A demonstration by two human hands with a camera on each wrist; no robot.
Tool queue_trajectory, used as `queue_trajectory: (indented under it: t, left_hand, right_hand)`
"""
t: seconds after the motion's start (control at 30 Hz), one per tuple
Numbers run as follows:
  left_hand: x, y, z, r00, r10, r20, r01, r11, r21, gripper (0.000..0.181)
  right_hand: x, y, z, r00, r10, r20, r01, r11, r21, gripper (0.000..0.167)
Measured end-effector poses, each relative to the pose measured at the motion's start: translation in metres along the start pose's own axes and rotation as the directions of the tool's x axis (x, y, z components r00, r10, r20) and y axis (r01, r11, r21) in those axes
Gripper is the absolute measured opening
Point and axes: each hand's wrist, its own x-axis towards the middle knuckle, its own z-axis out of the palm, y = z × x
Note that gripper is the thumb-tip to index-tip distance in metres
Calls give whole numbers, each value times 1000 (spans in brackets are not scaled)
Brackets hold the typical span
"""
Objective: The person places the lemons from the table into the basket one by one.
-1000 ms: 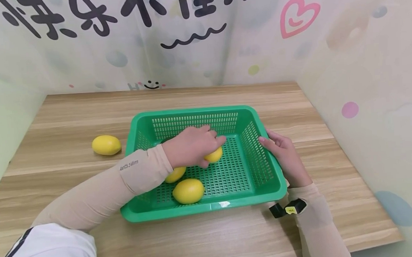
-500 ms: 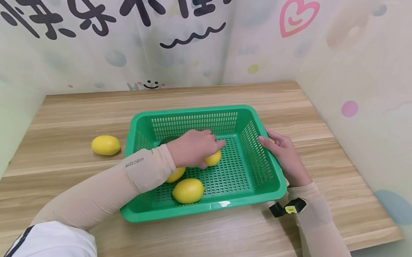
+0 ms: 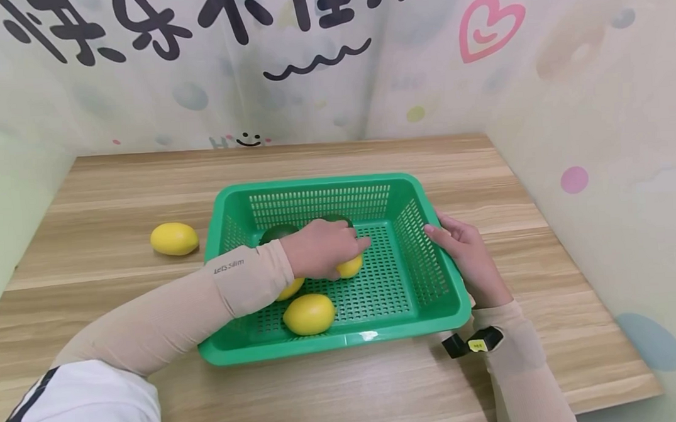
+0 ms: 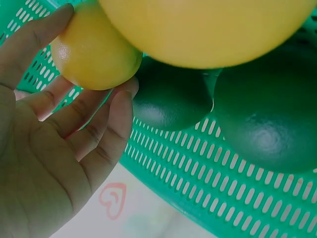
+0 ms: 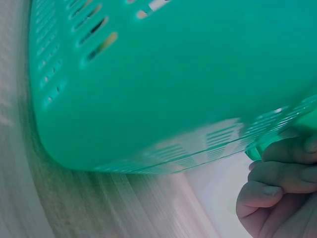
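Observation:
Inside the green plastic basket (image 3: 321,345), my left hand (image 3: 321,248) holds a lemon (image 3: 350,267) between thumb and fingers. The left wrist view shows the thumb on one side of that lemon (image 4: 91,54) and the fingers curled along the other. Two more lemons lie at the near left of the basket: one (image 3: 310,314) in full view, another (image 3: 290,288) partly under my wrist. Two dark green rounded fruits, one (image 3: 278,232) left of the other (image 3: 338,219), sit behind my hand. My right hand (image 3: 469,255) grips the basket's right rim, thumb on top.
A single lemon (image 3: 174,239) lies on the wooden table (image 3: 144,181) left of the basket. Printed walls stand behind and to the right of the table. A black strapped device (image 3: 473,342) sits at my right wrist.
My left hand has shifted slightly toward me with the lemon, and more of the dark green fruits now shows. My right hand and the basket stay put.

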Motion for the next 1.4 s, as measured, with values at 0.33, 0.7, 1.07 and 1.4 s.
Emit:
queue_trajectory:
  t: [0.33,0.7,1.07,1.4]
  left_hand:
    - [-1,2,4,1000,10,6,-10,1000,-1,58]
    - [1,2,3,1000,-6,22,6,1000,-18,58]
    - [-3,-2,-1,1000,-1,-24,-1,998,-63,48]
    - [-22,-7,-19,997,-37,-68,28,991,-130,50]
  right_hand:
    - [1,1,0,1000,-4,-1,4,1000,-6,58]
    - [1,0,-1,1000,-1,-4,1,1000,-7,59]
    - [0,1,0,1000,2,-3,-2,1000,10,58]
    - [-1,1,0,1000,9,-8,-9,1000,0,59]
